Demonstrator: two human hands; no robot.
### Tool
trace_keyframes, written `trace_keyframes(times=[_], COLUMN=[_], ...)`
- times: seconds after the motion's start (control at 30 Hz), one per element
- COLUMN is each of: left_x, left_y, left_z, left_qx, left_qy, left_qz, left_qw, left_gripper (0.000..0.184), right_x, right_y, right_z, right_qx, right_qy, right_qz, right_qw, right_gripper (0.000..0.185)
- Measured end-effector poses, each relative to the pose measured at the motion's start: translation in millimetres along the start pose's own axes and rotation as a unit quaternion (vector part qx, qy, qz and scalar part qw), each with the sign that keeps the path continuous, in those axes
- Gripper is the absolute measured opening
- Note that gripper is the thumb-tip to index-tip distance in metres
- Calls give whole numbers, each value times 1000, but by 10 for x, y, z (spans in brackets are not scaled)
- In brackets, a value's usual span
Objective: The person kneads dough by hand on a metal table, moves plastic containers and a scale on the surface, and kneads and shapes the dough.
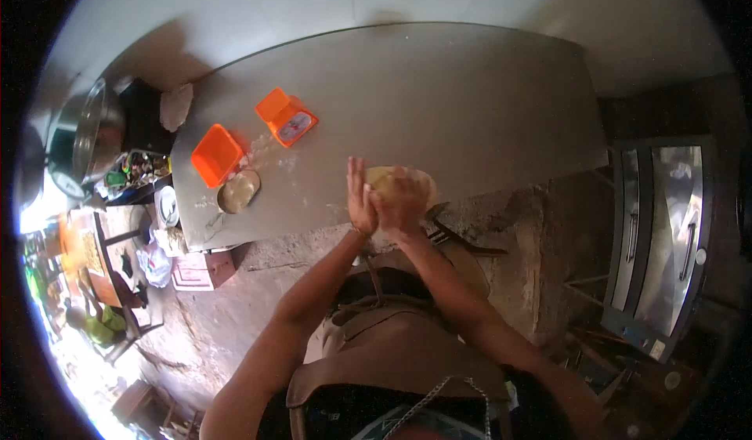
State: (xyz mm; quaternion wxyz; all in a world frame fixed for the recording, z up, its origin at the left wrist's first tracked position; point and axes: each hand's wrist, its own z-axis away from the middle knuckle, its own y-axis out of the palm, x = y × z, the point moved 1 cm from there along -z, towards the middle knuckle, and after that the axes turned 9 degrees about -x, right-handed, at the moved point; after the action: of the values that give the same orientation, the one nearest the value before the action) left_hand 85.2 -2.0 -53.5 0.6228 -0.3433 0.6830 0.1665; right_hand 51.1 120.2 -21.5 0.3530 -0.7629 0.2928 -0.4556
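A pale, roundish mass that looks like dough [427, 185] lies at the front edge of the grey table [439, 87]. My right hand [403, 201] rests over it, blurred by motion, so its fingers are hard to make out. Just left of the dough, my left hand [361, 197] stands on edge with its fingers stretched upward and its palm side against the dough and the heel of my right hand.
On the table's left are an orange tub [217, 155], an orange scale [286, 117] and a round metal bowl [239, 191]. A metal oven [662, 236] stands at the right. A person in a yellow-green top [104, 328] is at the far left, beyond a pink box [200, 271].
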Motion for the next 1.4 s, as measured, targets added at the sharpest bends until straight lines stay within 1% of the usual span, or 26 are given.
trace_keyframes(times=[0.07,0.1,0.17,0.2,0.23,0.3,0.33,0.4,0.5,0.63,0.7,0.73,0.8,0.87,0.9,0.93,0.97,1.0,1.03,1.07,1.13,1.2,1.27,1.33,1.37,1.4], left_x=[-390,-458,-474,-328,-326,-318,-239,-87,73,135,172,136,-10,-35,-81,-125,-69,-28,-110,-229,-257,-528,-546,81,219,327], left_y=[58,90,216,352,500,783,873,1143,1570,2234,2479,2557,2578,2555,2491,2419,2324,2204,2044,1923,1379,669,73,-284,-414,-537], left_z=[-19,-12,-78,-135,-248,-402,-473,-736,-1153,-1779,-2046,-2171,-2210,-2110,-2030,-1939,-1815,-1663,-1504,-1372,-954,-668,-553,-604,-718,-860], left_qx=[128,133,336,391,392,326,331,294,296,256,186,174,159,174,218,265,291,320,329,340,238,181,115,-52,-66,-138], left_qy=[106,101,119,35,35,212,207,231,185,124,116,109,88,78,66,55,43,34,56,80,129,58,-109,-143,-139,-160], left_qz=[5,7,-193,-194,-196,-312,-316,-262,-299,-372,-385,-391,-422,-465,-485,-498,-462,-419,-424,-429,-245,-153,-191,-189,-188,-228], left_qw=[986,986,914,899,898,867,865,890,888,884,896,897,888,865,844,824,837,849,842,833,931,970,969,970,970,950], left_gripper=[66,66,73,87,87,96,96,100,103,101,96,96,95,88,86,83,82,81,80,80,79,76,75,76,76,77], right_x=[-400,-550,-707,-787,-826,-887,-956,-1203,-1501,-1807,-1987,-2061,-2153,-2040,-2051,-2022,-1990,-1894,-1764,-1646,-1377,-1291,-1337,-1313,-1300,-1344], right_y=[-153,-227,-251,-222,-151,40,116,339,475,655,784,859,887,739,750,728,710,616,439,260,37,-39,-9,55,104,164], right_z=[19,42,77,49,-52,-191,-228,-469,-931,-1692,-2002,-2160,-2211,-2183,-2091,-1941,-1797,-1637,-1504,-1418,-1146,-897,-753,-776,-779,-807], right_qx=[-15,-25,-16,-10,-10,-38,-32,11,28,108,46,51,18,-38,-59,-64,-70,-60,24,106,50,-18,-42,-47,-55,-61], right_qy=[2,-11,-22,-36,-35,-13,-7,-10,42,95,57,44,67,25,-8,-30,-52,-62,62,183,159,124,111,109,139,168], right_qz=[-11,-24,-11,-1,-2,28,24,102,11,65,103,96,65,69,27,44,61,140,15,-111,-118,-99,-78,-86,-59,-33], right_qw=[1000,999,1000,999,999,999,999,995,999,987,992,993,995,997,998,997,994,986,998,971,979,987,990,989,987,983], right_gripper=[65,62,61,60,60,59,59,77,75,71,66,66,62,45,43,41,40,38,42,47,52,61,66,66,67,67])
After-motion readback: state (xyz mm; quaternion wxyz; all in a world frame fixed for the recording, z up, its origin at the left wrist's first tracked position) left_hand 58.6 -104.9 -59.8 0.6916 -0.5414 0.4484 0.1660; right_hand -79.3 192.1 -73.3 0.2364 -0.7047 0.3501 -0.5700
